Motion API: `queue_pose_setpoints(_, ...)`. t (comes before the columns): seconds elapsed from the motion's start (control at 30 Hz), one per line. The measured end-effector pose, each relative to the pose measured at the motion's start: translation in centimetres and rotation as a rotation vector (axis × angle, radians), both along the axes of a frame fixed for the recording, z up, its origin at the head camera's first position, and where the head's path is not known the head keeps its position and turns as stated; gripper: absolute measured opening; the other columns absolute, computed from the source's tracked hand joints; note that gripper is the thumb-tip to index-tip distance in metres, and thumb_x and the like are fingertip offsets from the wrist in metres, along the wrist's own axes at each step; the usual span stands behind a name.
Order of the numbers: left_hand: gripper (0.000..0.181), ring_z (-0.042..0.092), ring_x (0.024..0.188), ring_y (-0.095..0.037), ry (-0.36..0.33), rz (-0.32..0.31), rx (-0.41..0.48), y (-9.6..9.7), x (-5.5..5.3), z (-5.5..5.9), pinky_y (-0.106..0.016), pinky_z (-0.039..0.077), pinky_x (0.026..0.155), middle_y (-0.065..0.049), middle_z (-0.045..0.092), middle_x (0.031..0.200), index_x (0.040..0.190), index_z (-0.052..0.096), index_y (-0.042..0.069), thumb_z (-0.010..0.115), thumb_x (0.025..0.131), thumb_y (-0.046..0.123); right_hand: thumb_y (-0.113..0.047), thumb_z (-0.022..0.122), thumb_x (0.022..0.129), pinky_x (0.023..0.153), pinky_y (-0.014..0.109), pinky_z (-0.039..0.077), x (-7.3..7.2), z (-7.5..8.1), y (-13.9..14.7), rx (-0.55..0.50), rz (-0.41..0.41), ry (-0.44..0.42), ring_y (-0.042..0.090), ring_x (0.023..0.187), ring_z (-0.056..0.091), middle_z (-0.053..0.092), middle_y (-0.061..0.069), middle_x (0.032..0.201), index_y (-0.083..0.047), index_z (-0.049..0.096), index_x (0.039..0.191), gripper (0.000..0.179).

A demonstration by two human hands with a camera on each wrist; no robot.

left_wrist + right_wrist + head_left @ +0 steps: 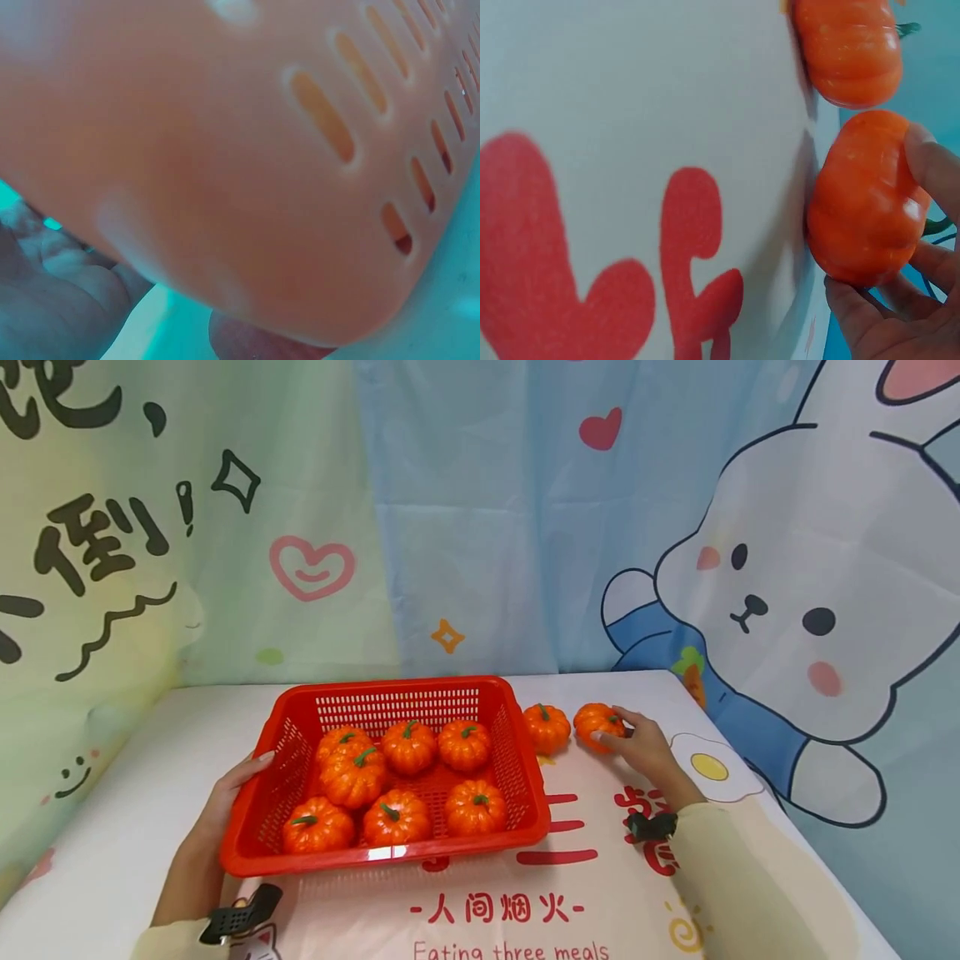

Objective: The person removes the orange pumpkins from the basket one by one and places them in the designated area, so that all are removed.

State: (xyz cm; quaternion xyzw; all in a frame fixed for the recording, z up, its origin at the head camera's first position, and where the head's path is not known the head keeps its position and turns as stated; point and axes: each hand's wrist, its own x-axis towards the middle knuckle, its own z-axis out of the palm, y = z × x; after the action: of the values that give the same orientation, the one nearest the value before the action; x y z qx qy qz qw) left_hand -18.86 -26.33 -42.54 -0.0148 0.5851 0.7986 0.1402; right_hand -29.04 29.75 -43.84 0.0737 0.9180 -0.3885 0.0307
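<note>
My left hand [223,797] grips the left side of a red plastic basket [528,777] with slotted walls, which sits tilted toward me. Several small orange pumpkins with green stems, one of them a pumpkin [354,778] leaning on another, lie inside it. At the basket's right, my right hand [651,750] holds a pumpkin [597,725] between thumb and fingers; the right wrist view shows this pumpkin [866,202] at the table surface. Another pumpkin [547,728] stands between it and the basket. The left wrist view is mostly filled by the basket wall [210,187].
The white table [97,827] carries a printed cloth [465,935] with red lettering and a fried-egg picture. Behind the table hangs a cartoon curtain [465,527] with a rabbit. Both wrists wear a black strap device [651,827].
</note>
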Motion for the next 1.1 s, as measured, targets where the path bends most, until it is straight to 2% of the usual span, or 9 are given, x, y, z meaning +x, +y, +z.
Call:
queue_pose_setpoints(0.23,0.044,0.060,0.109,-0.018,-0.002,-0.004,0.001,0.0,0.1,0.1,-0.040,0.052,0.090,0.003,0.057,0.125,0.142,0.026,0.026,0.041,0.103,0.040,-0.031,0.066,0.093,0.105,0.056,0.036,-0.2,0.0,-0.7,0.058,0.029,0.004,0.046,0.132,0.031,0.030,0.031,0.147,-0.004,0.026,0.152,0.076)
queue_pose_setpoints(0.6,0.047,0.060,0.110,-0.019,0.017,0.004,-0.030,0.0,0.3,0.0,-0.042,0.051,0.090,0.003,0.056,0.127,0.145,0.024,0.026,0.040,0.103,0.042,-0.029,0.065,0.094,0.105,0.055,0.035,-0.4,-0.5,-0.7,0.078,0.042,0.028,0.046,0.133,0.030,0.031,0.029,0.147,-0.003,0.027,0.152,0.074)
queue_pose_setpoints(0.83,0.048,0.060,0.109,-0.018,0.006,0.010,-0.041,0.0,0.2,-0.1,-0.040,0.052,0.089,0.003,0.057,0.125,0.145,0.024,0.026,0.039,0.103,0.042,-0.023,0.066,0.094,0.105,0.052,0.037,-0.1,-0.9,-0.9,0.064,0.068,0.076,0.043,0.132,0.034,0.035,0.027,0.146,-0.001,0.026,0.151,0.073)
queue_pose_setpoints(1.1,0.040,0.062,0.107,-0.018,0.029,-0.006,-0.025,-0.2,0.0,-0.1,-0.039,0.053,0.088,0.004,0.060,0.122,0.140,0.029,0.026,0.038,0.104,0.040,-0.026,0.064,0.095,0.106,0.053,0.035,0.1,-1.2,-1.0,0.050,0.072,0.088,0.043,0.134,0.032,0.030,0.027,0.149,0.000,0.017,0.153,0.078)
